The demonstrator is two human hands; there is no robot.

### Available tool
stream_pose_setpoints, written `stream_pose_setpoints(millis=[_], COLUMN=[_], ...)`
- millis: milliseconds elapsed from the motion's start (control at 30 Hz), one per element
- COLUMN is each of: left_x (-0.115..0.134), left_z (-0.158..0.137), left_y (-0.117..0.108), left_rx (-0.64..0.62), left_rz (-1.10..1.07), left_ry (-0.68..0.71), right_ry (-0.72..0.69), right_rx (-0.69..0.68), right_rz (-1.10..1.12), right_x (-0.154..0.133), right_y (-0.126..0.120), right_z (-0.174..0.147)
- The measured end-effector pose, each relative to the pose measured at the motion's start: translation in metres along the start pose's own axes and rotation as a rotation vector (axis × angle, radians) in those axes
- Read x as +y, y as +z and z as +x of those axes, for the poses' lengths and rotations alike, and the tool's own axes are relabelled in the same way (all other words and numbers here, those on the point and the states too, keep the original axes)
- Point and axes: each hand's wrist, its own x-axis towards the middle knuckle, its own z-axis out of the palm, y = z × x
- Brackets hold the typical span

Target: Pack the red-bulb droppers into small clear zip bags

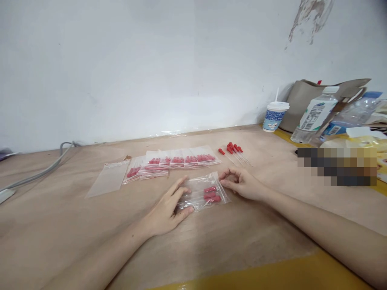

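Observation:
A clear zip-lock bag (198, 186) lies flat on the brown-covered table in front of me, with several red-bulbed droppers (212, 198) inside, their bulbs at the bag's right end. My left hand (171, 209) rests over the bag's left end, fingers and thumb spread apart. At the upper right corner, my right hand (240, 183) has thumb and forefinger closed at the zip edge. Behind the bag, a row of filled bags (181, 159) overlaps, red bulbs showing through. Loose droppers (234, 149) with red bulbs and thin clear stems lie beyond my right hand.
A flat clear bag (109, 179) lies left of the row. Along the right side stand a paper cup with a straw (274, 117), a plastic bottle (316, 114) and a grey-beige bag (298, 102). A grey cable (57, 161) crosses the table's left side. The white wall closes off the back.

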Motion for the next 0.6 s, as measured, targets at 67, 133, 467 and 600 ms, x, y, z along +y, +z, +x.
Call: stream_pose_setpoints(millis=[67, 133, 467, 600], left_x=[0.0, 0.0, -0.001, 0.0], left_z=[0.0, 0.001, 0.0, 0.0], left_y=[0.0, 0.0, 0.001, 0.0], left_rx=[0.009, 0.007, 0.002, -0.003], left_rz=[-0.01, -0.023, -0.067, -0.057], left_ry=[-0.01, -0.002, 0.031, 0.04], right_ry=[-0.021, -0.055, 0.255, 0.21], right_rx=[0.155, 0.307, 0.264, 0.253], right_rz=[-0.254, -0.511, -0.884, -0.87], right_x=[0.003, 0.005, 0.007, 0.012], right_y=[-0.012, -0.025, -0.025, -0.022], right_z=[0.008, 0.019, 0.083, 0.082])
